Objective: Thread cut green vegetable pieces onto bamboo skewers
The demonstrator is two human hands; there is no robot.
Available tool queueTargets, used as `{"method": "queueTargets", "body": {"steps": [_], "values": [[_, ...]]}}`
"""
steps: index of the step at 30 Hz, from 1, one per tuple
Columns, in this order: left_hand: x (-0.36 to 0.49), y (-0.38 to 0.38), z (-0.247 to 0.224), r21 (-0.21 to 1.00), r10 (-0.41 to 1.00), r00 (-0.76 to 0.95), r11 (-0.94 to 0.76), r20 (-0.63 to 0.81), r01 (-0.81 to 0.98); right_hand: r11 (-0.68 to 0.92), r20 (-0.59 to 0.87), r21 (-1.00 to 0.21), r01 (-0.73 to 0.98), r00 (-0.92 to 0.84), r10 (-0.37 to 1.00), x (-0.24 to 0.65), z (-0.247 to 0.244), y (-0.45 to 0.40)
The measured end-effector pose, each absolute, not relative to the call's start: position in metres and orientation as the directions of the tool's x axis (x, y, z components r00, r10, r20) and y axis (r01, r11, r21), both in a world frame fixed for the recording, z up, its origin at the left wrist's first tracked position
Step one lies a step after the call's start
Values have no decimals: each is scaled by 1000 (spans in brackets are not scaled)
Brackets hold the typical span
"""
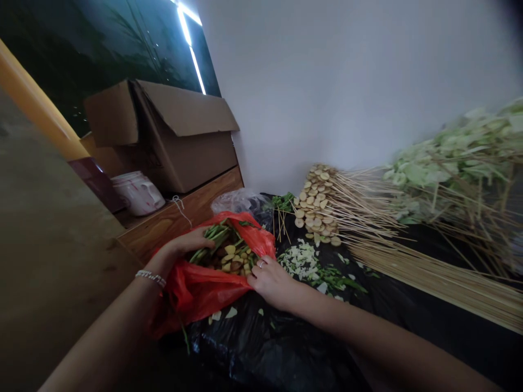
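Observation:
A red plastic bag [204, 283] lies with its mouth spread, holding green vegetable stems [218, 235] and cut yellowish pieces [235, 258]. My left hand [190, 242] reaches over the bag's left side, its fingers closed around the stems and partly hidden by them. At the right edge of the mouth, my right hand [272, 280], with a ring on one finger, pinches the bag's rim. Just to the right of it lie chopped pale pieces [301, 260] and green scraps [335, 279] on black plastic sheeting [269, 348].
Skewered round slices [316, 204] are piled against the wall, beside skewered pale leaves [445, 155]. Bare bamboo sticks [433, 280] stretch to the right. A cardboard box [196, 149] and a white mug-like container [137, 193] stand on the wooden surface [163, 226]. Clear plastic [241, 202] lies behind the bag.

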State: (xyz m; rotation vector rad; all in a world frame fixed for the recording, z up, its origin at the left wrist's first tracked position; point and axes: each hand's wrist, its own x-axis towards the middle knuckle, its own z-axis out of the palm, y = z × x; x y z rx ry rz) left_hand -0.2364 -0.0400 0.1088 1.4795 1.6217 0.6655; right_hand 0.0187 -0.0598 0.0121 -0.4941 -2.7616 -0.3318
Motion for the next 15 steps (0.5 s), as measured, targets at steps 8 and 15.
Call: {"method": "queueTargets", "body": {"steps": [8,15], "values": [[-256,-52,112,924,960,-136,273,-245,267,907,342,184,379,-890,302,21,12,-61],[-245,-40,136,994,957,-269,109,-105,1,910,342,179,373,-891,298,20,8,-62]]}}
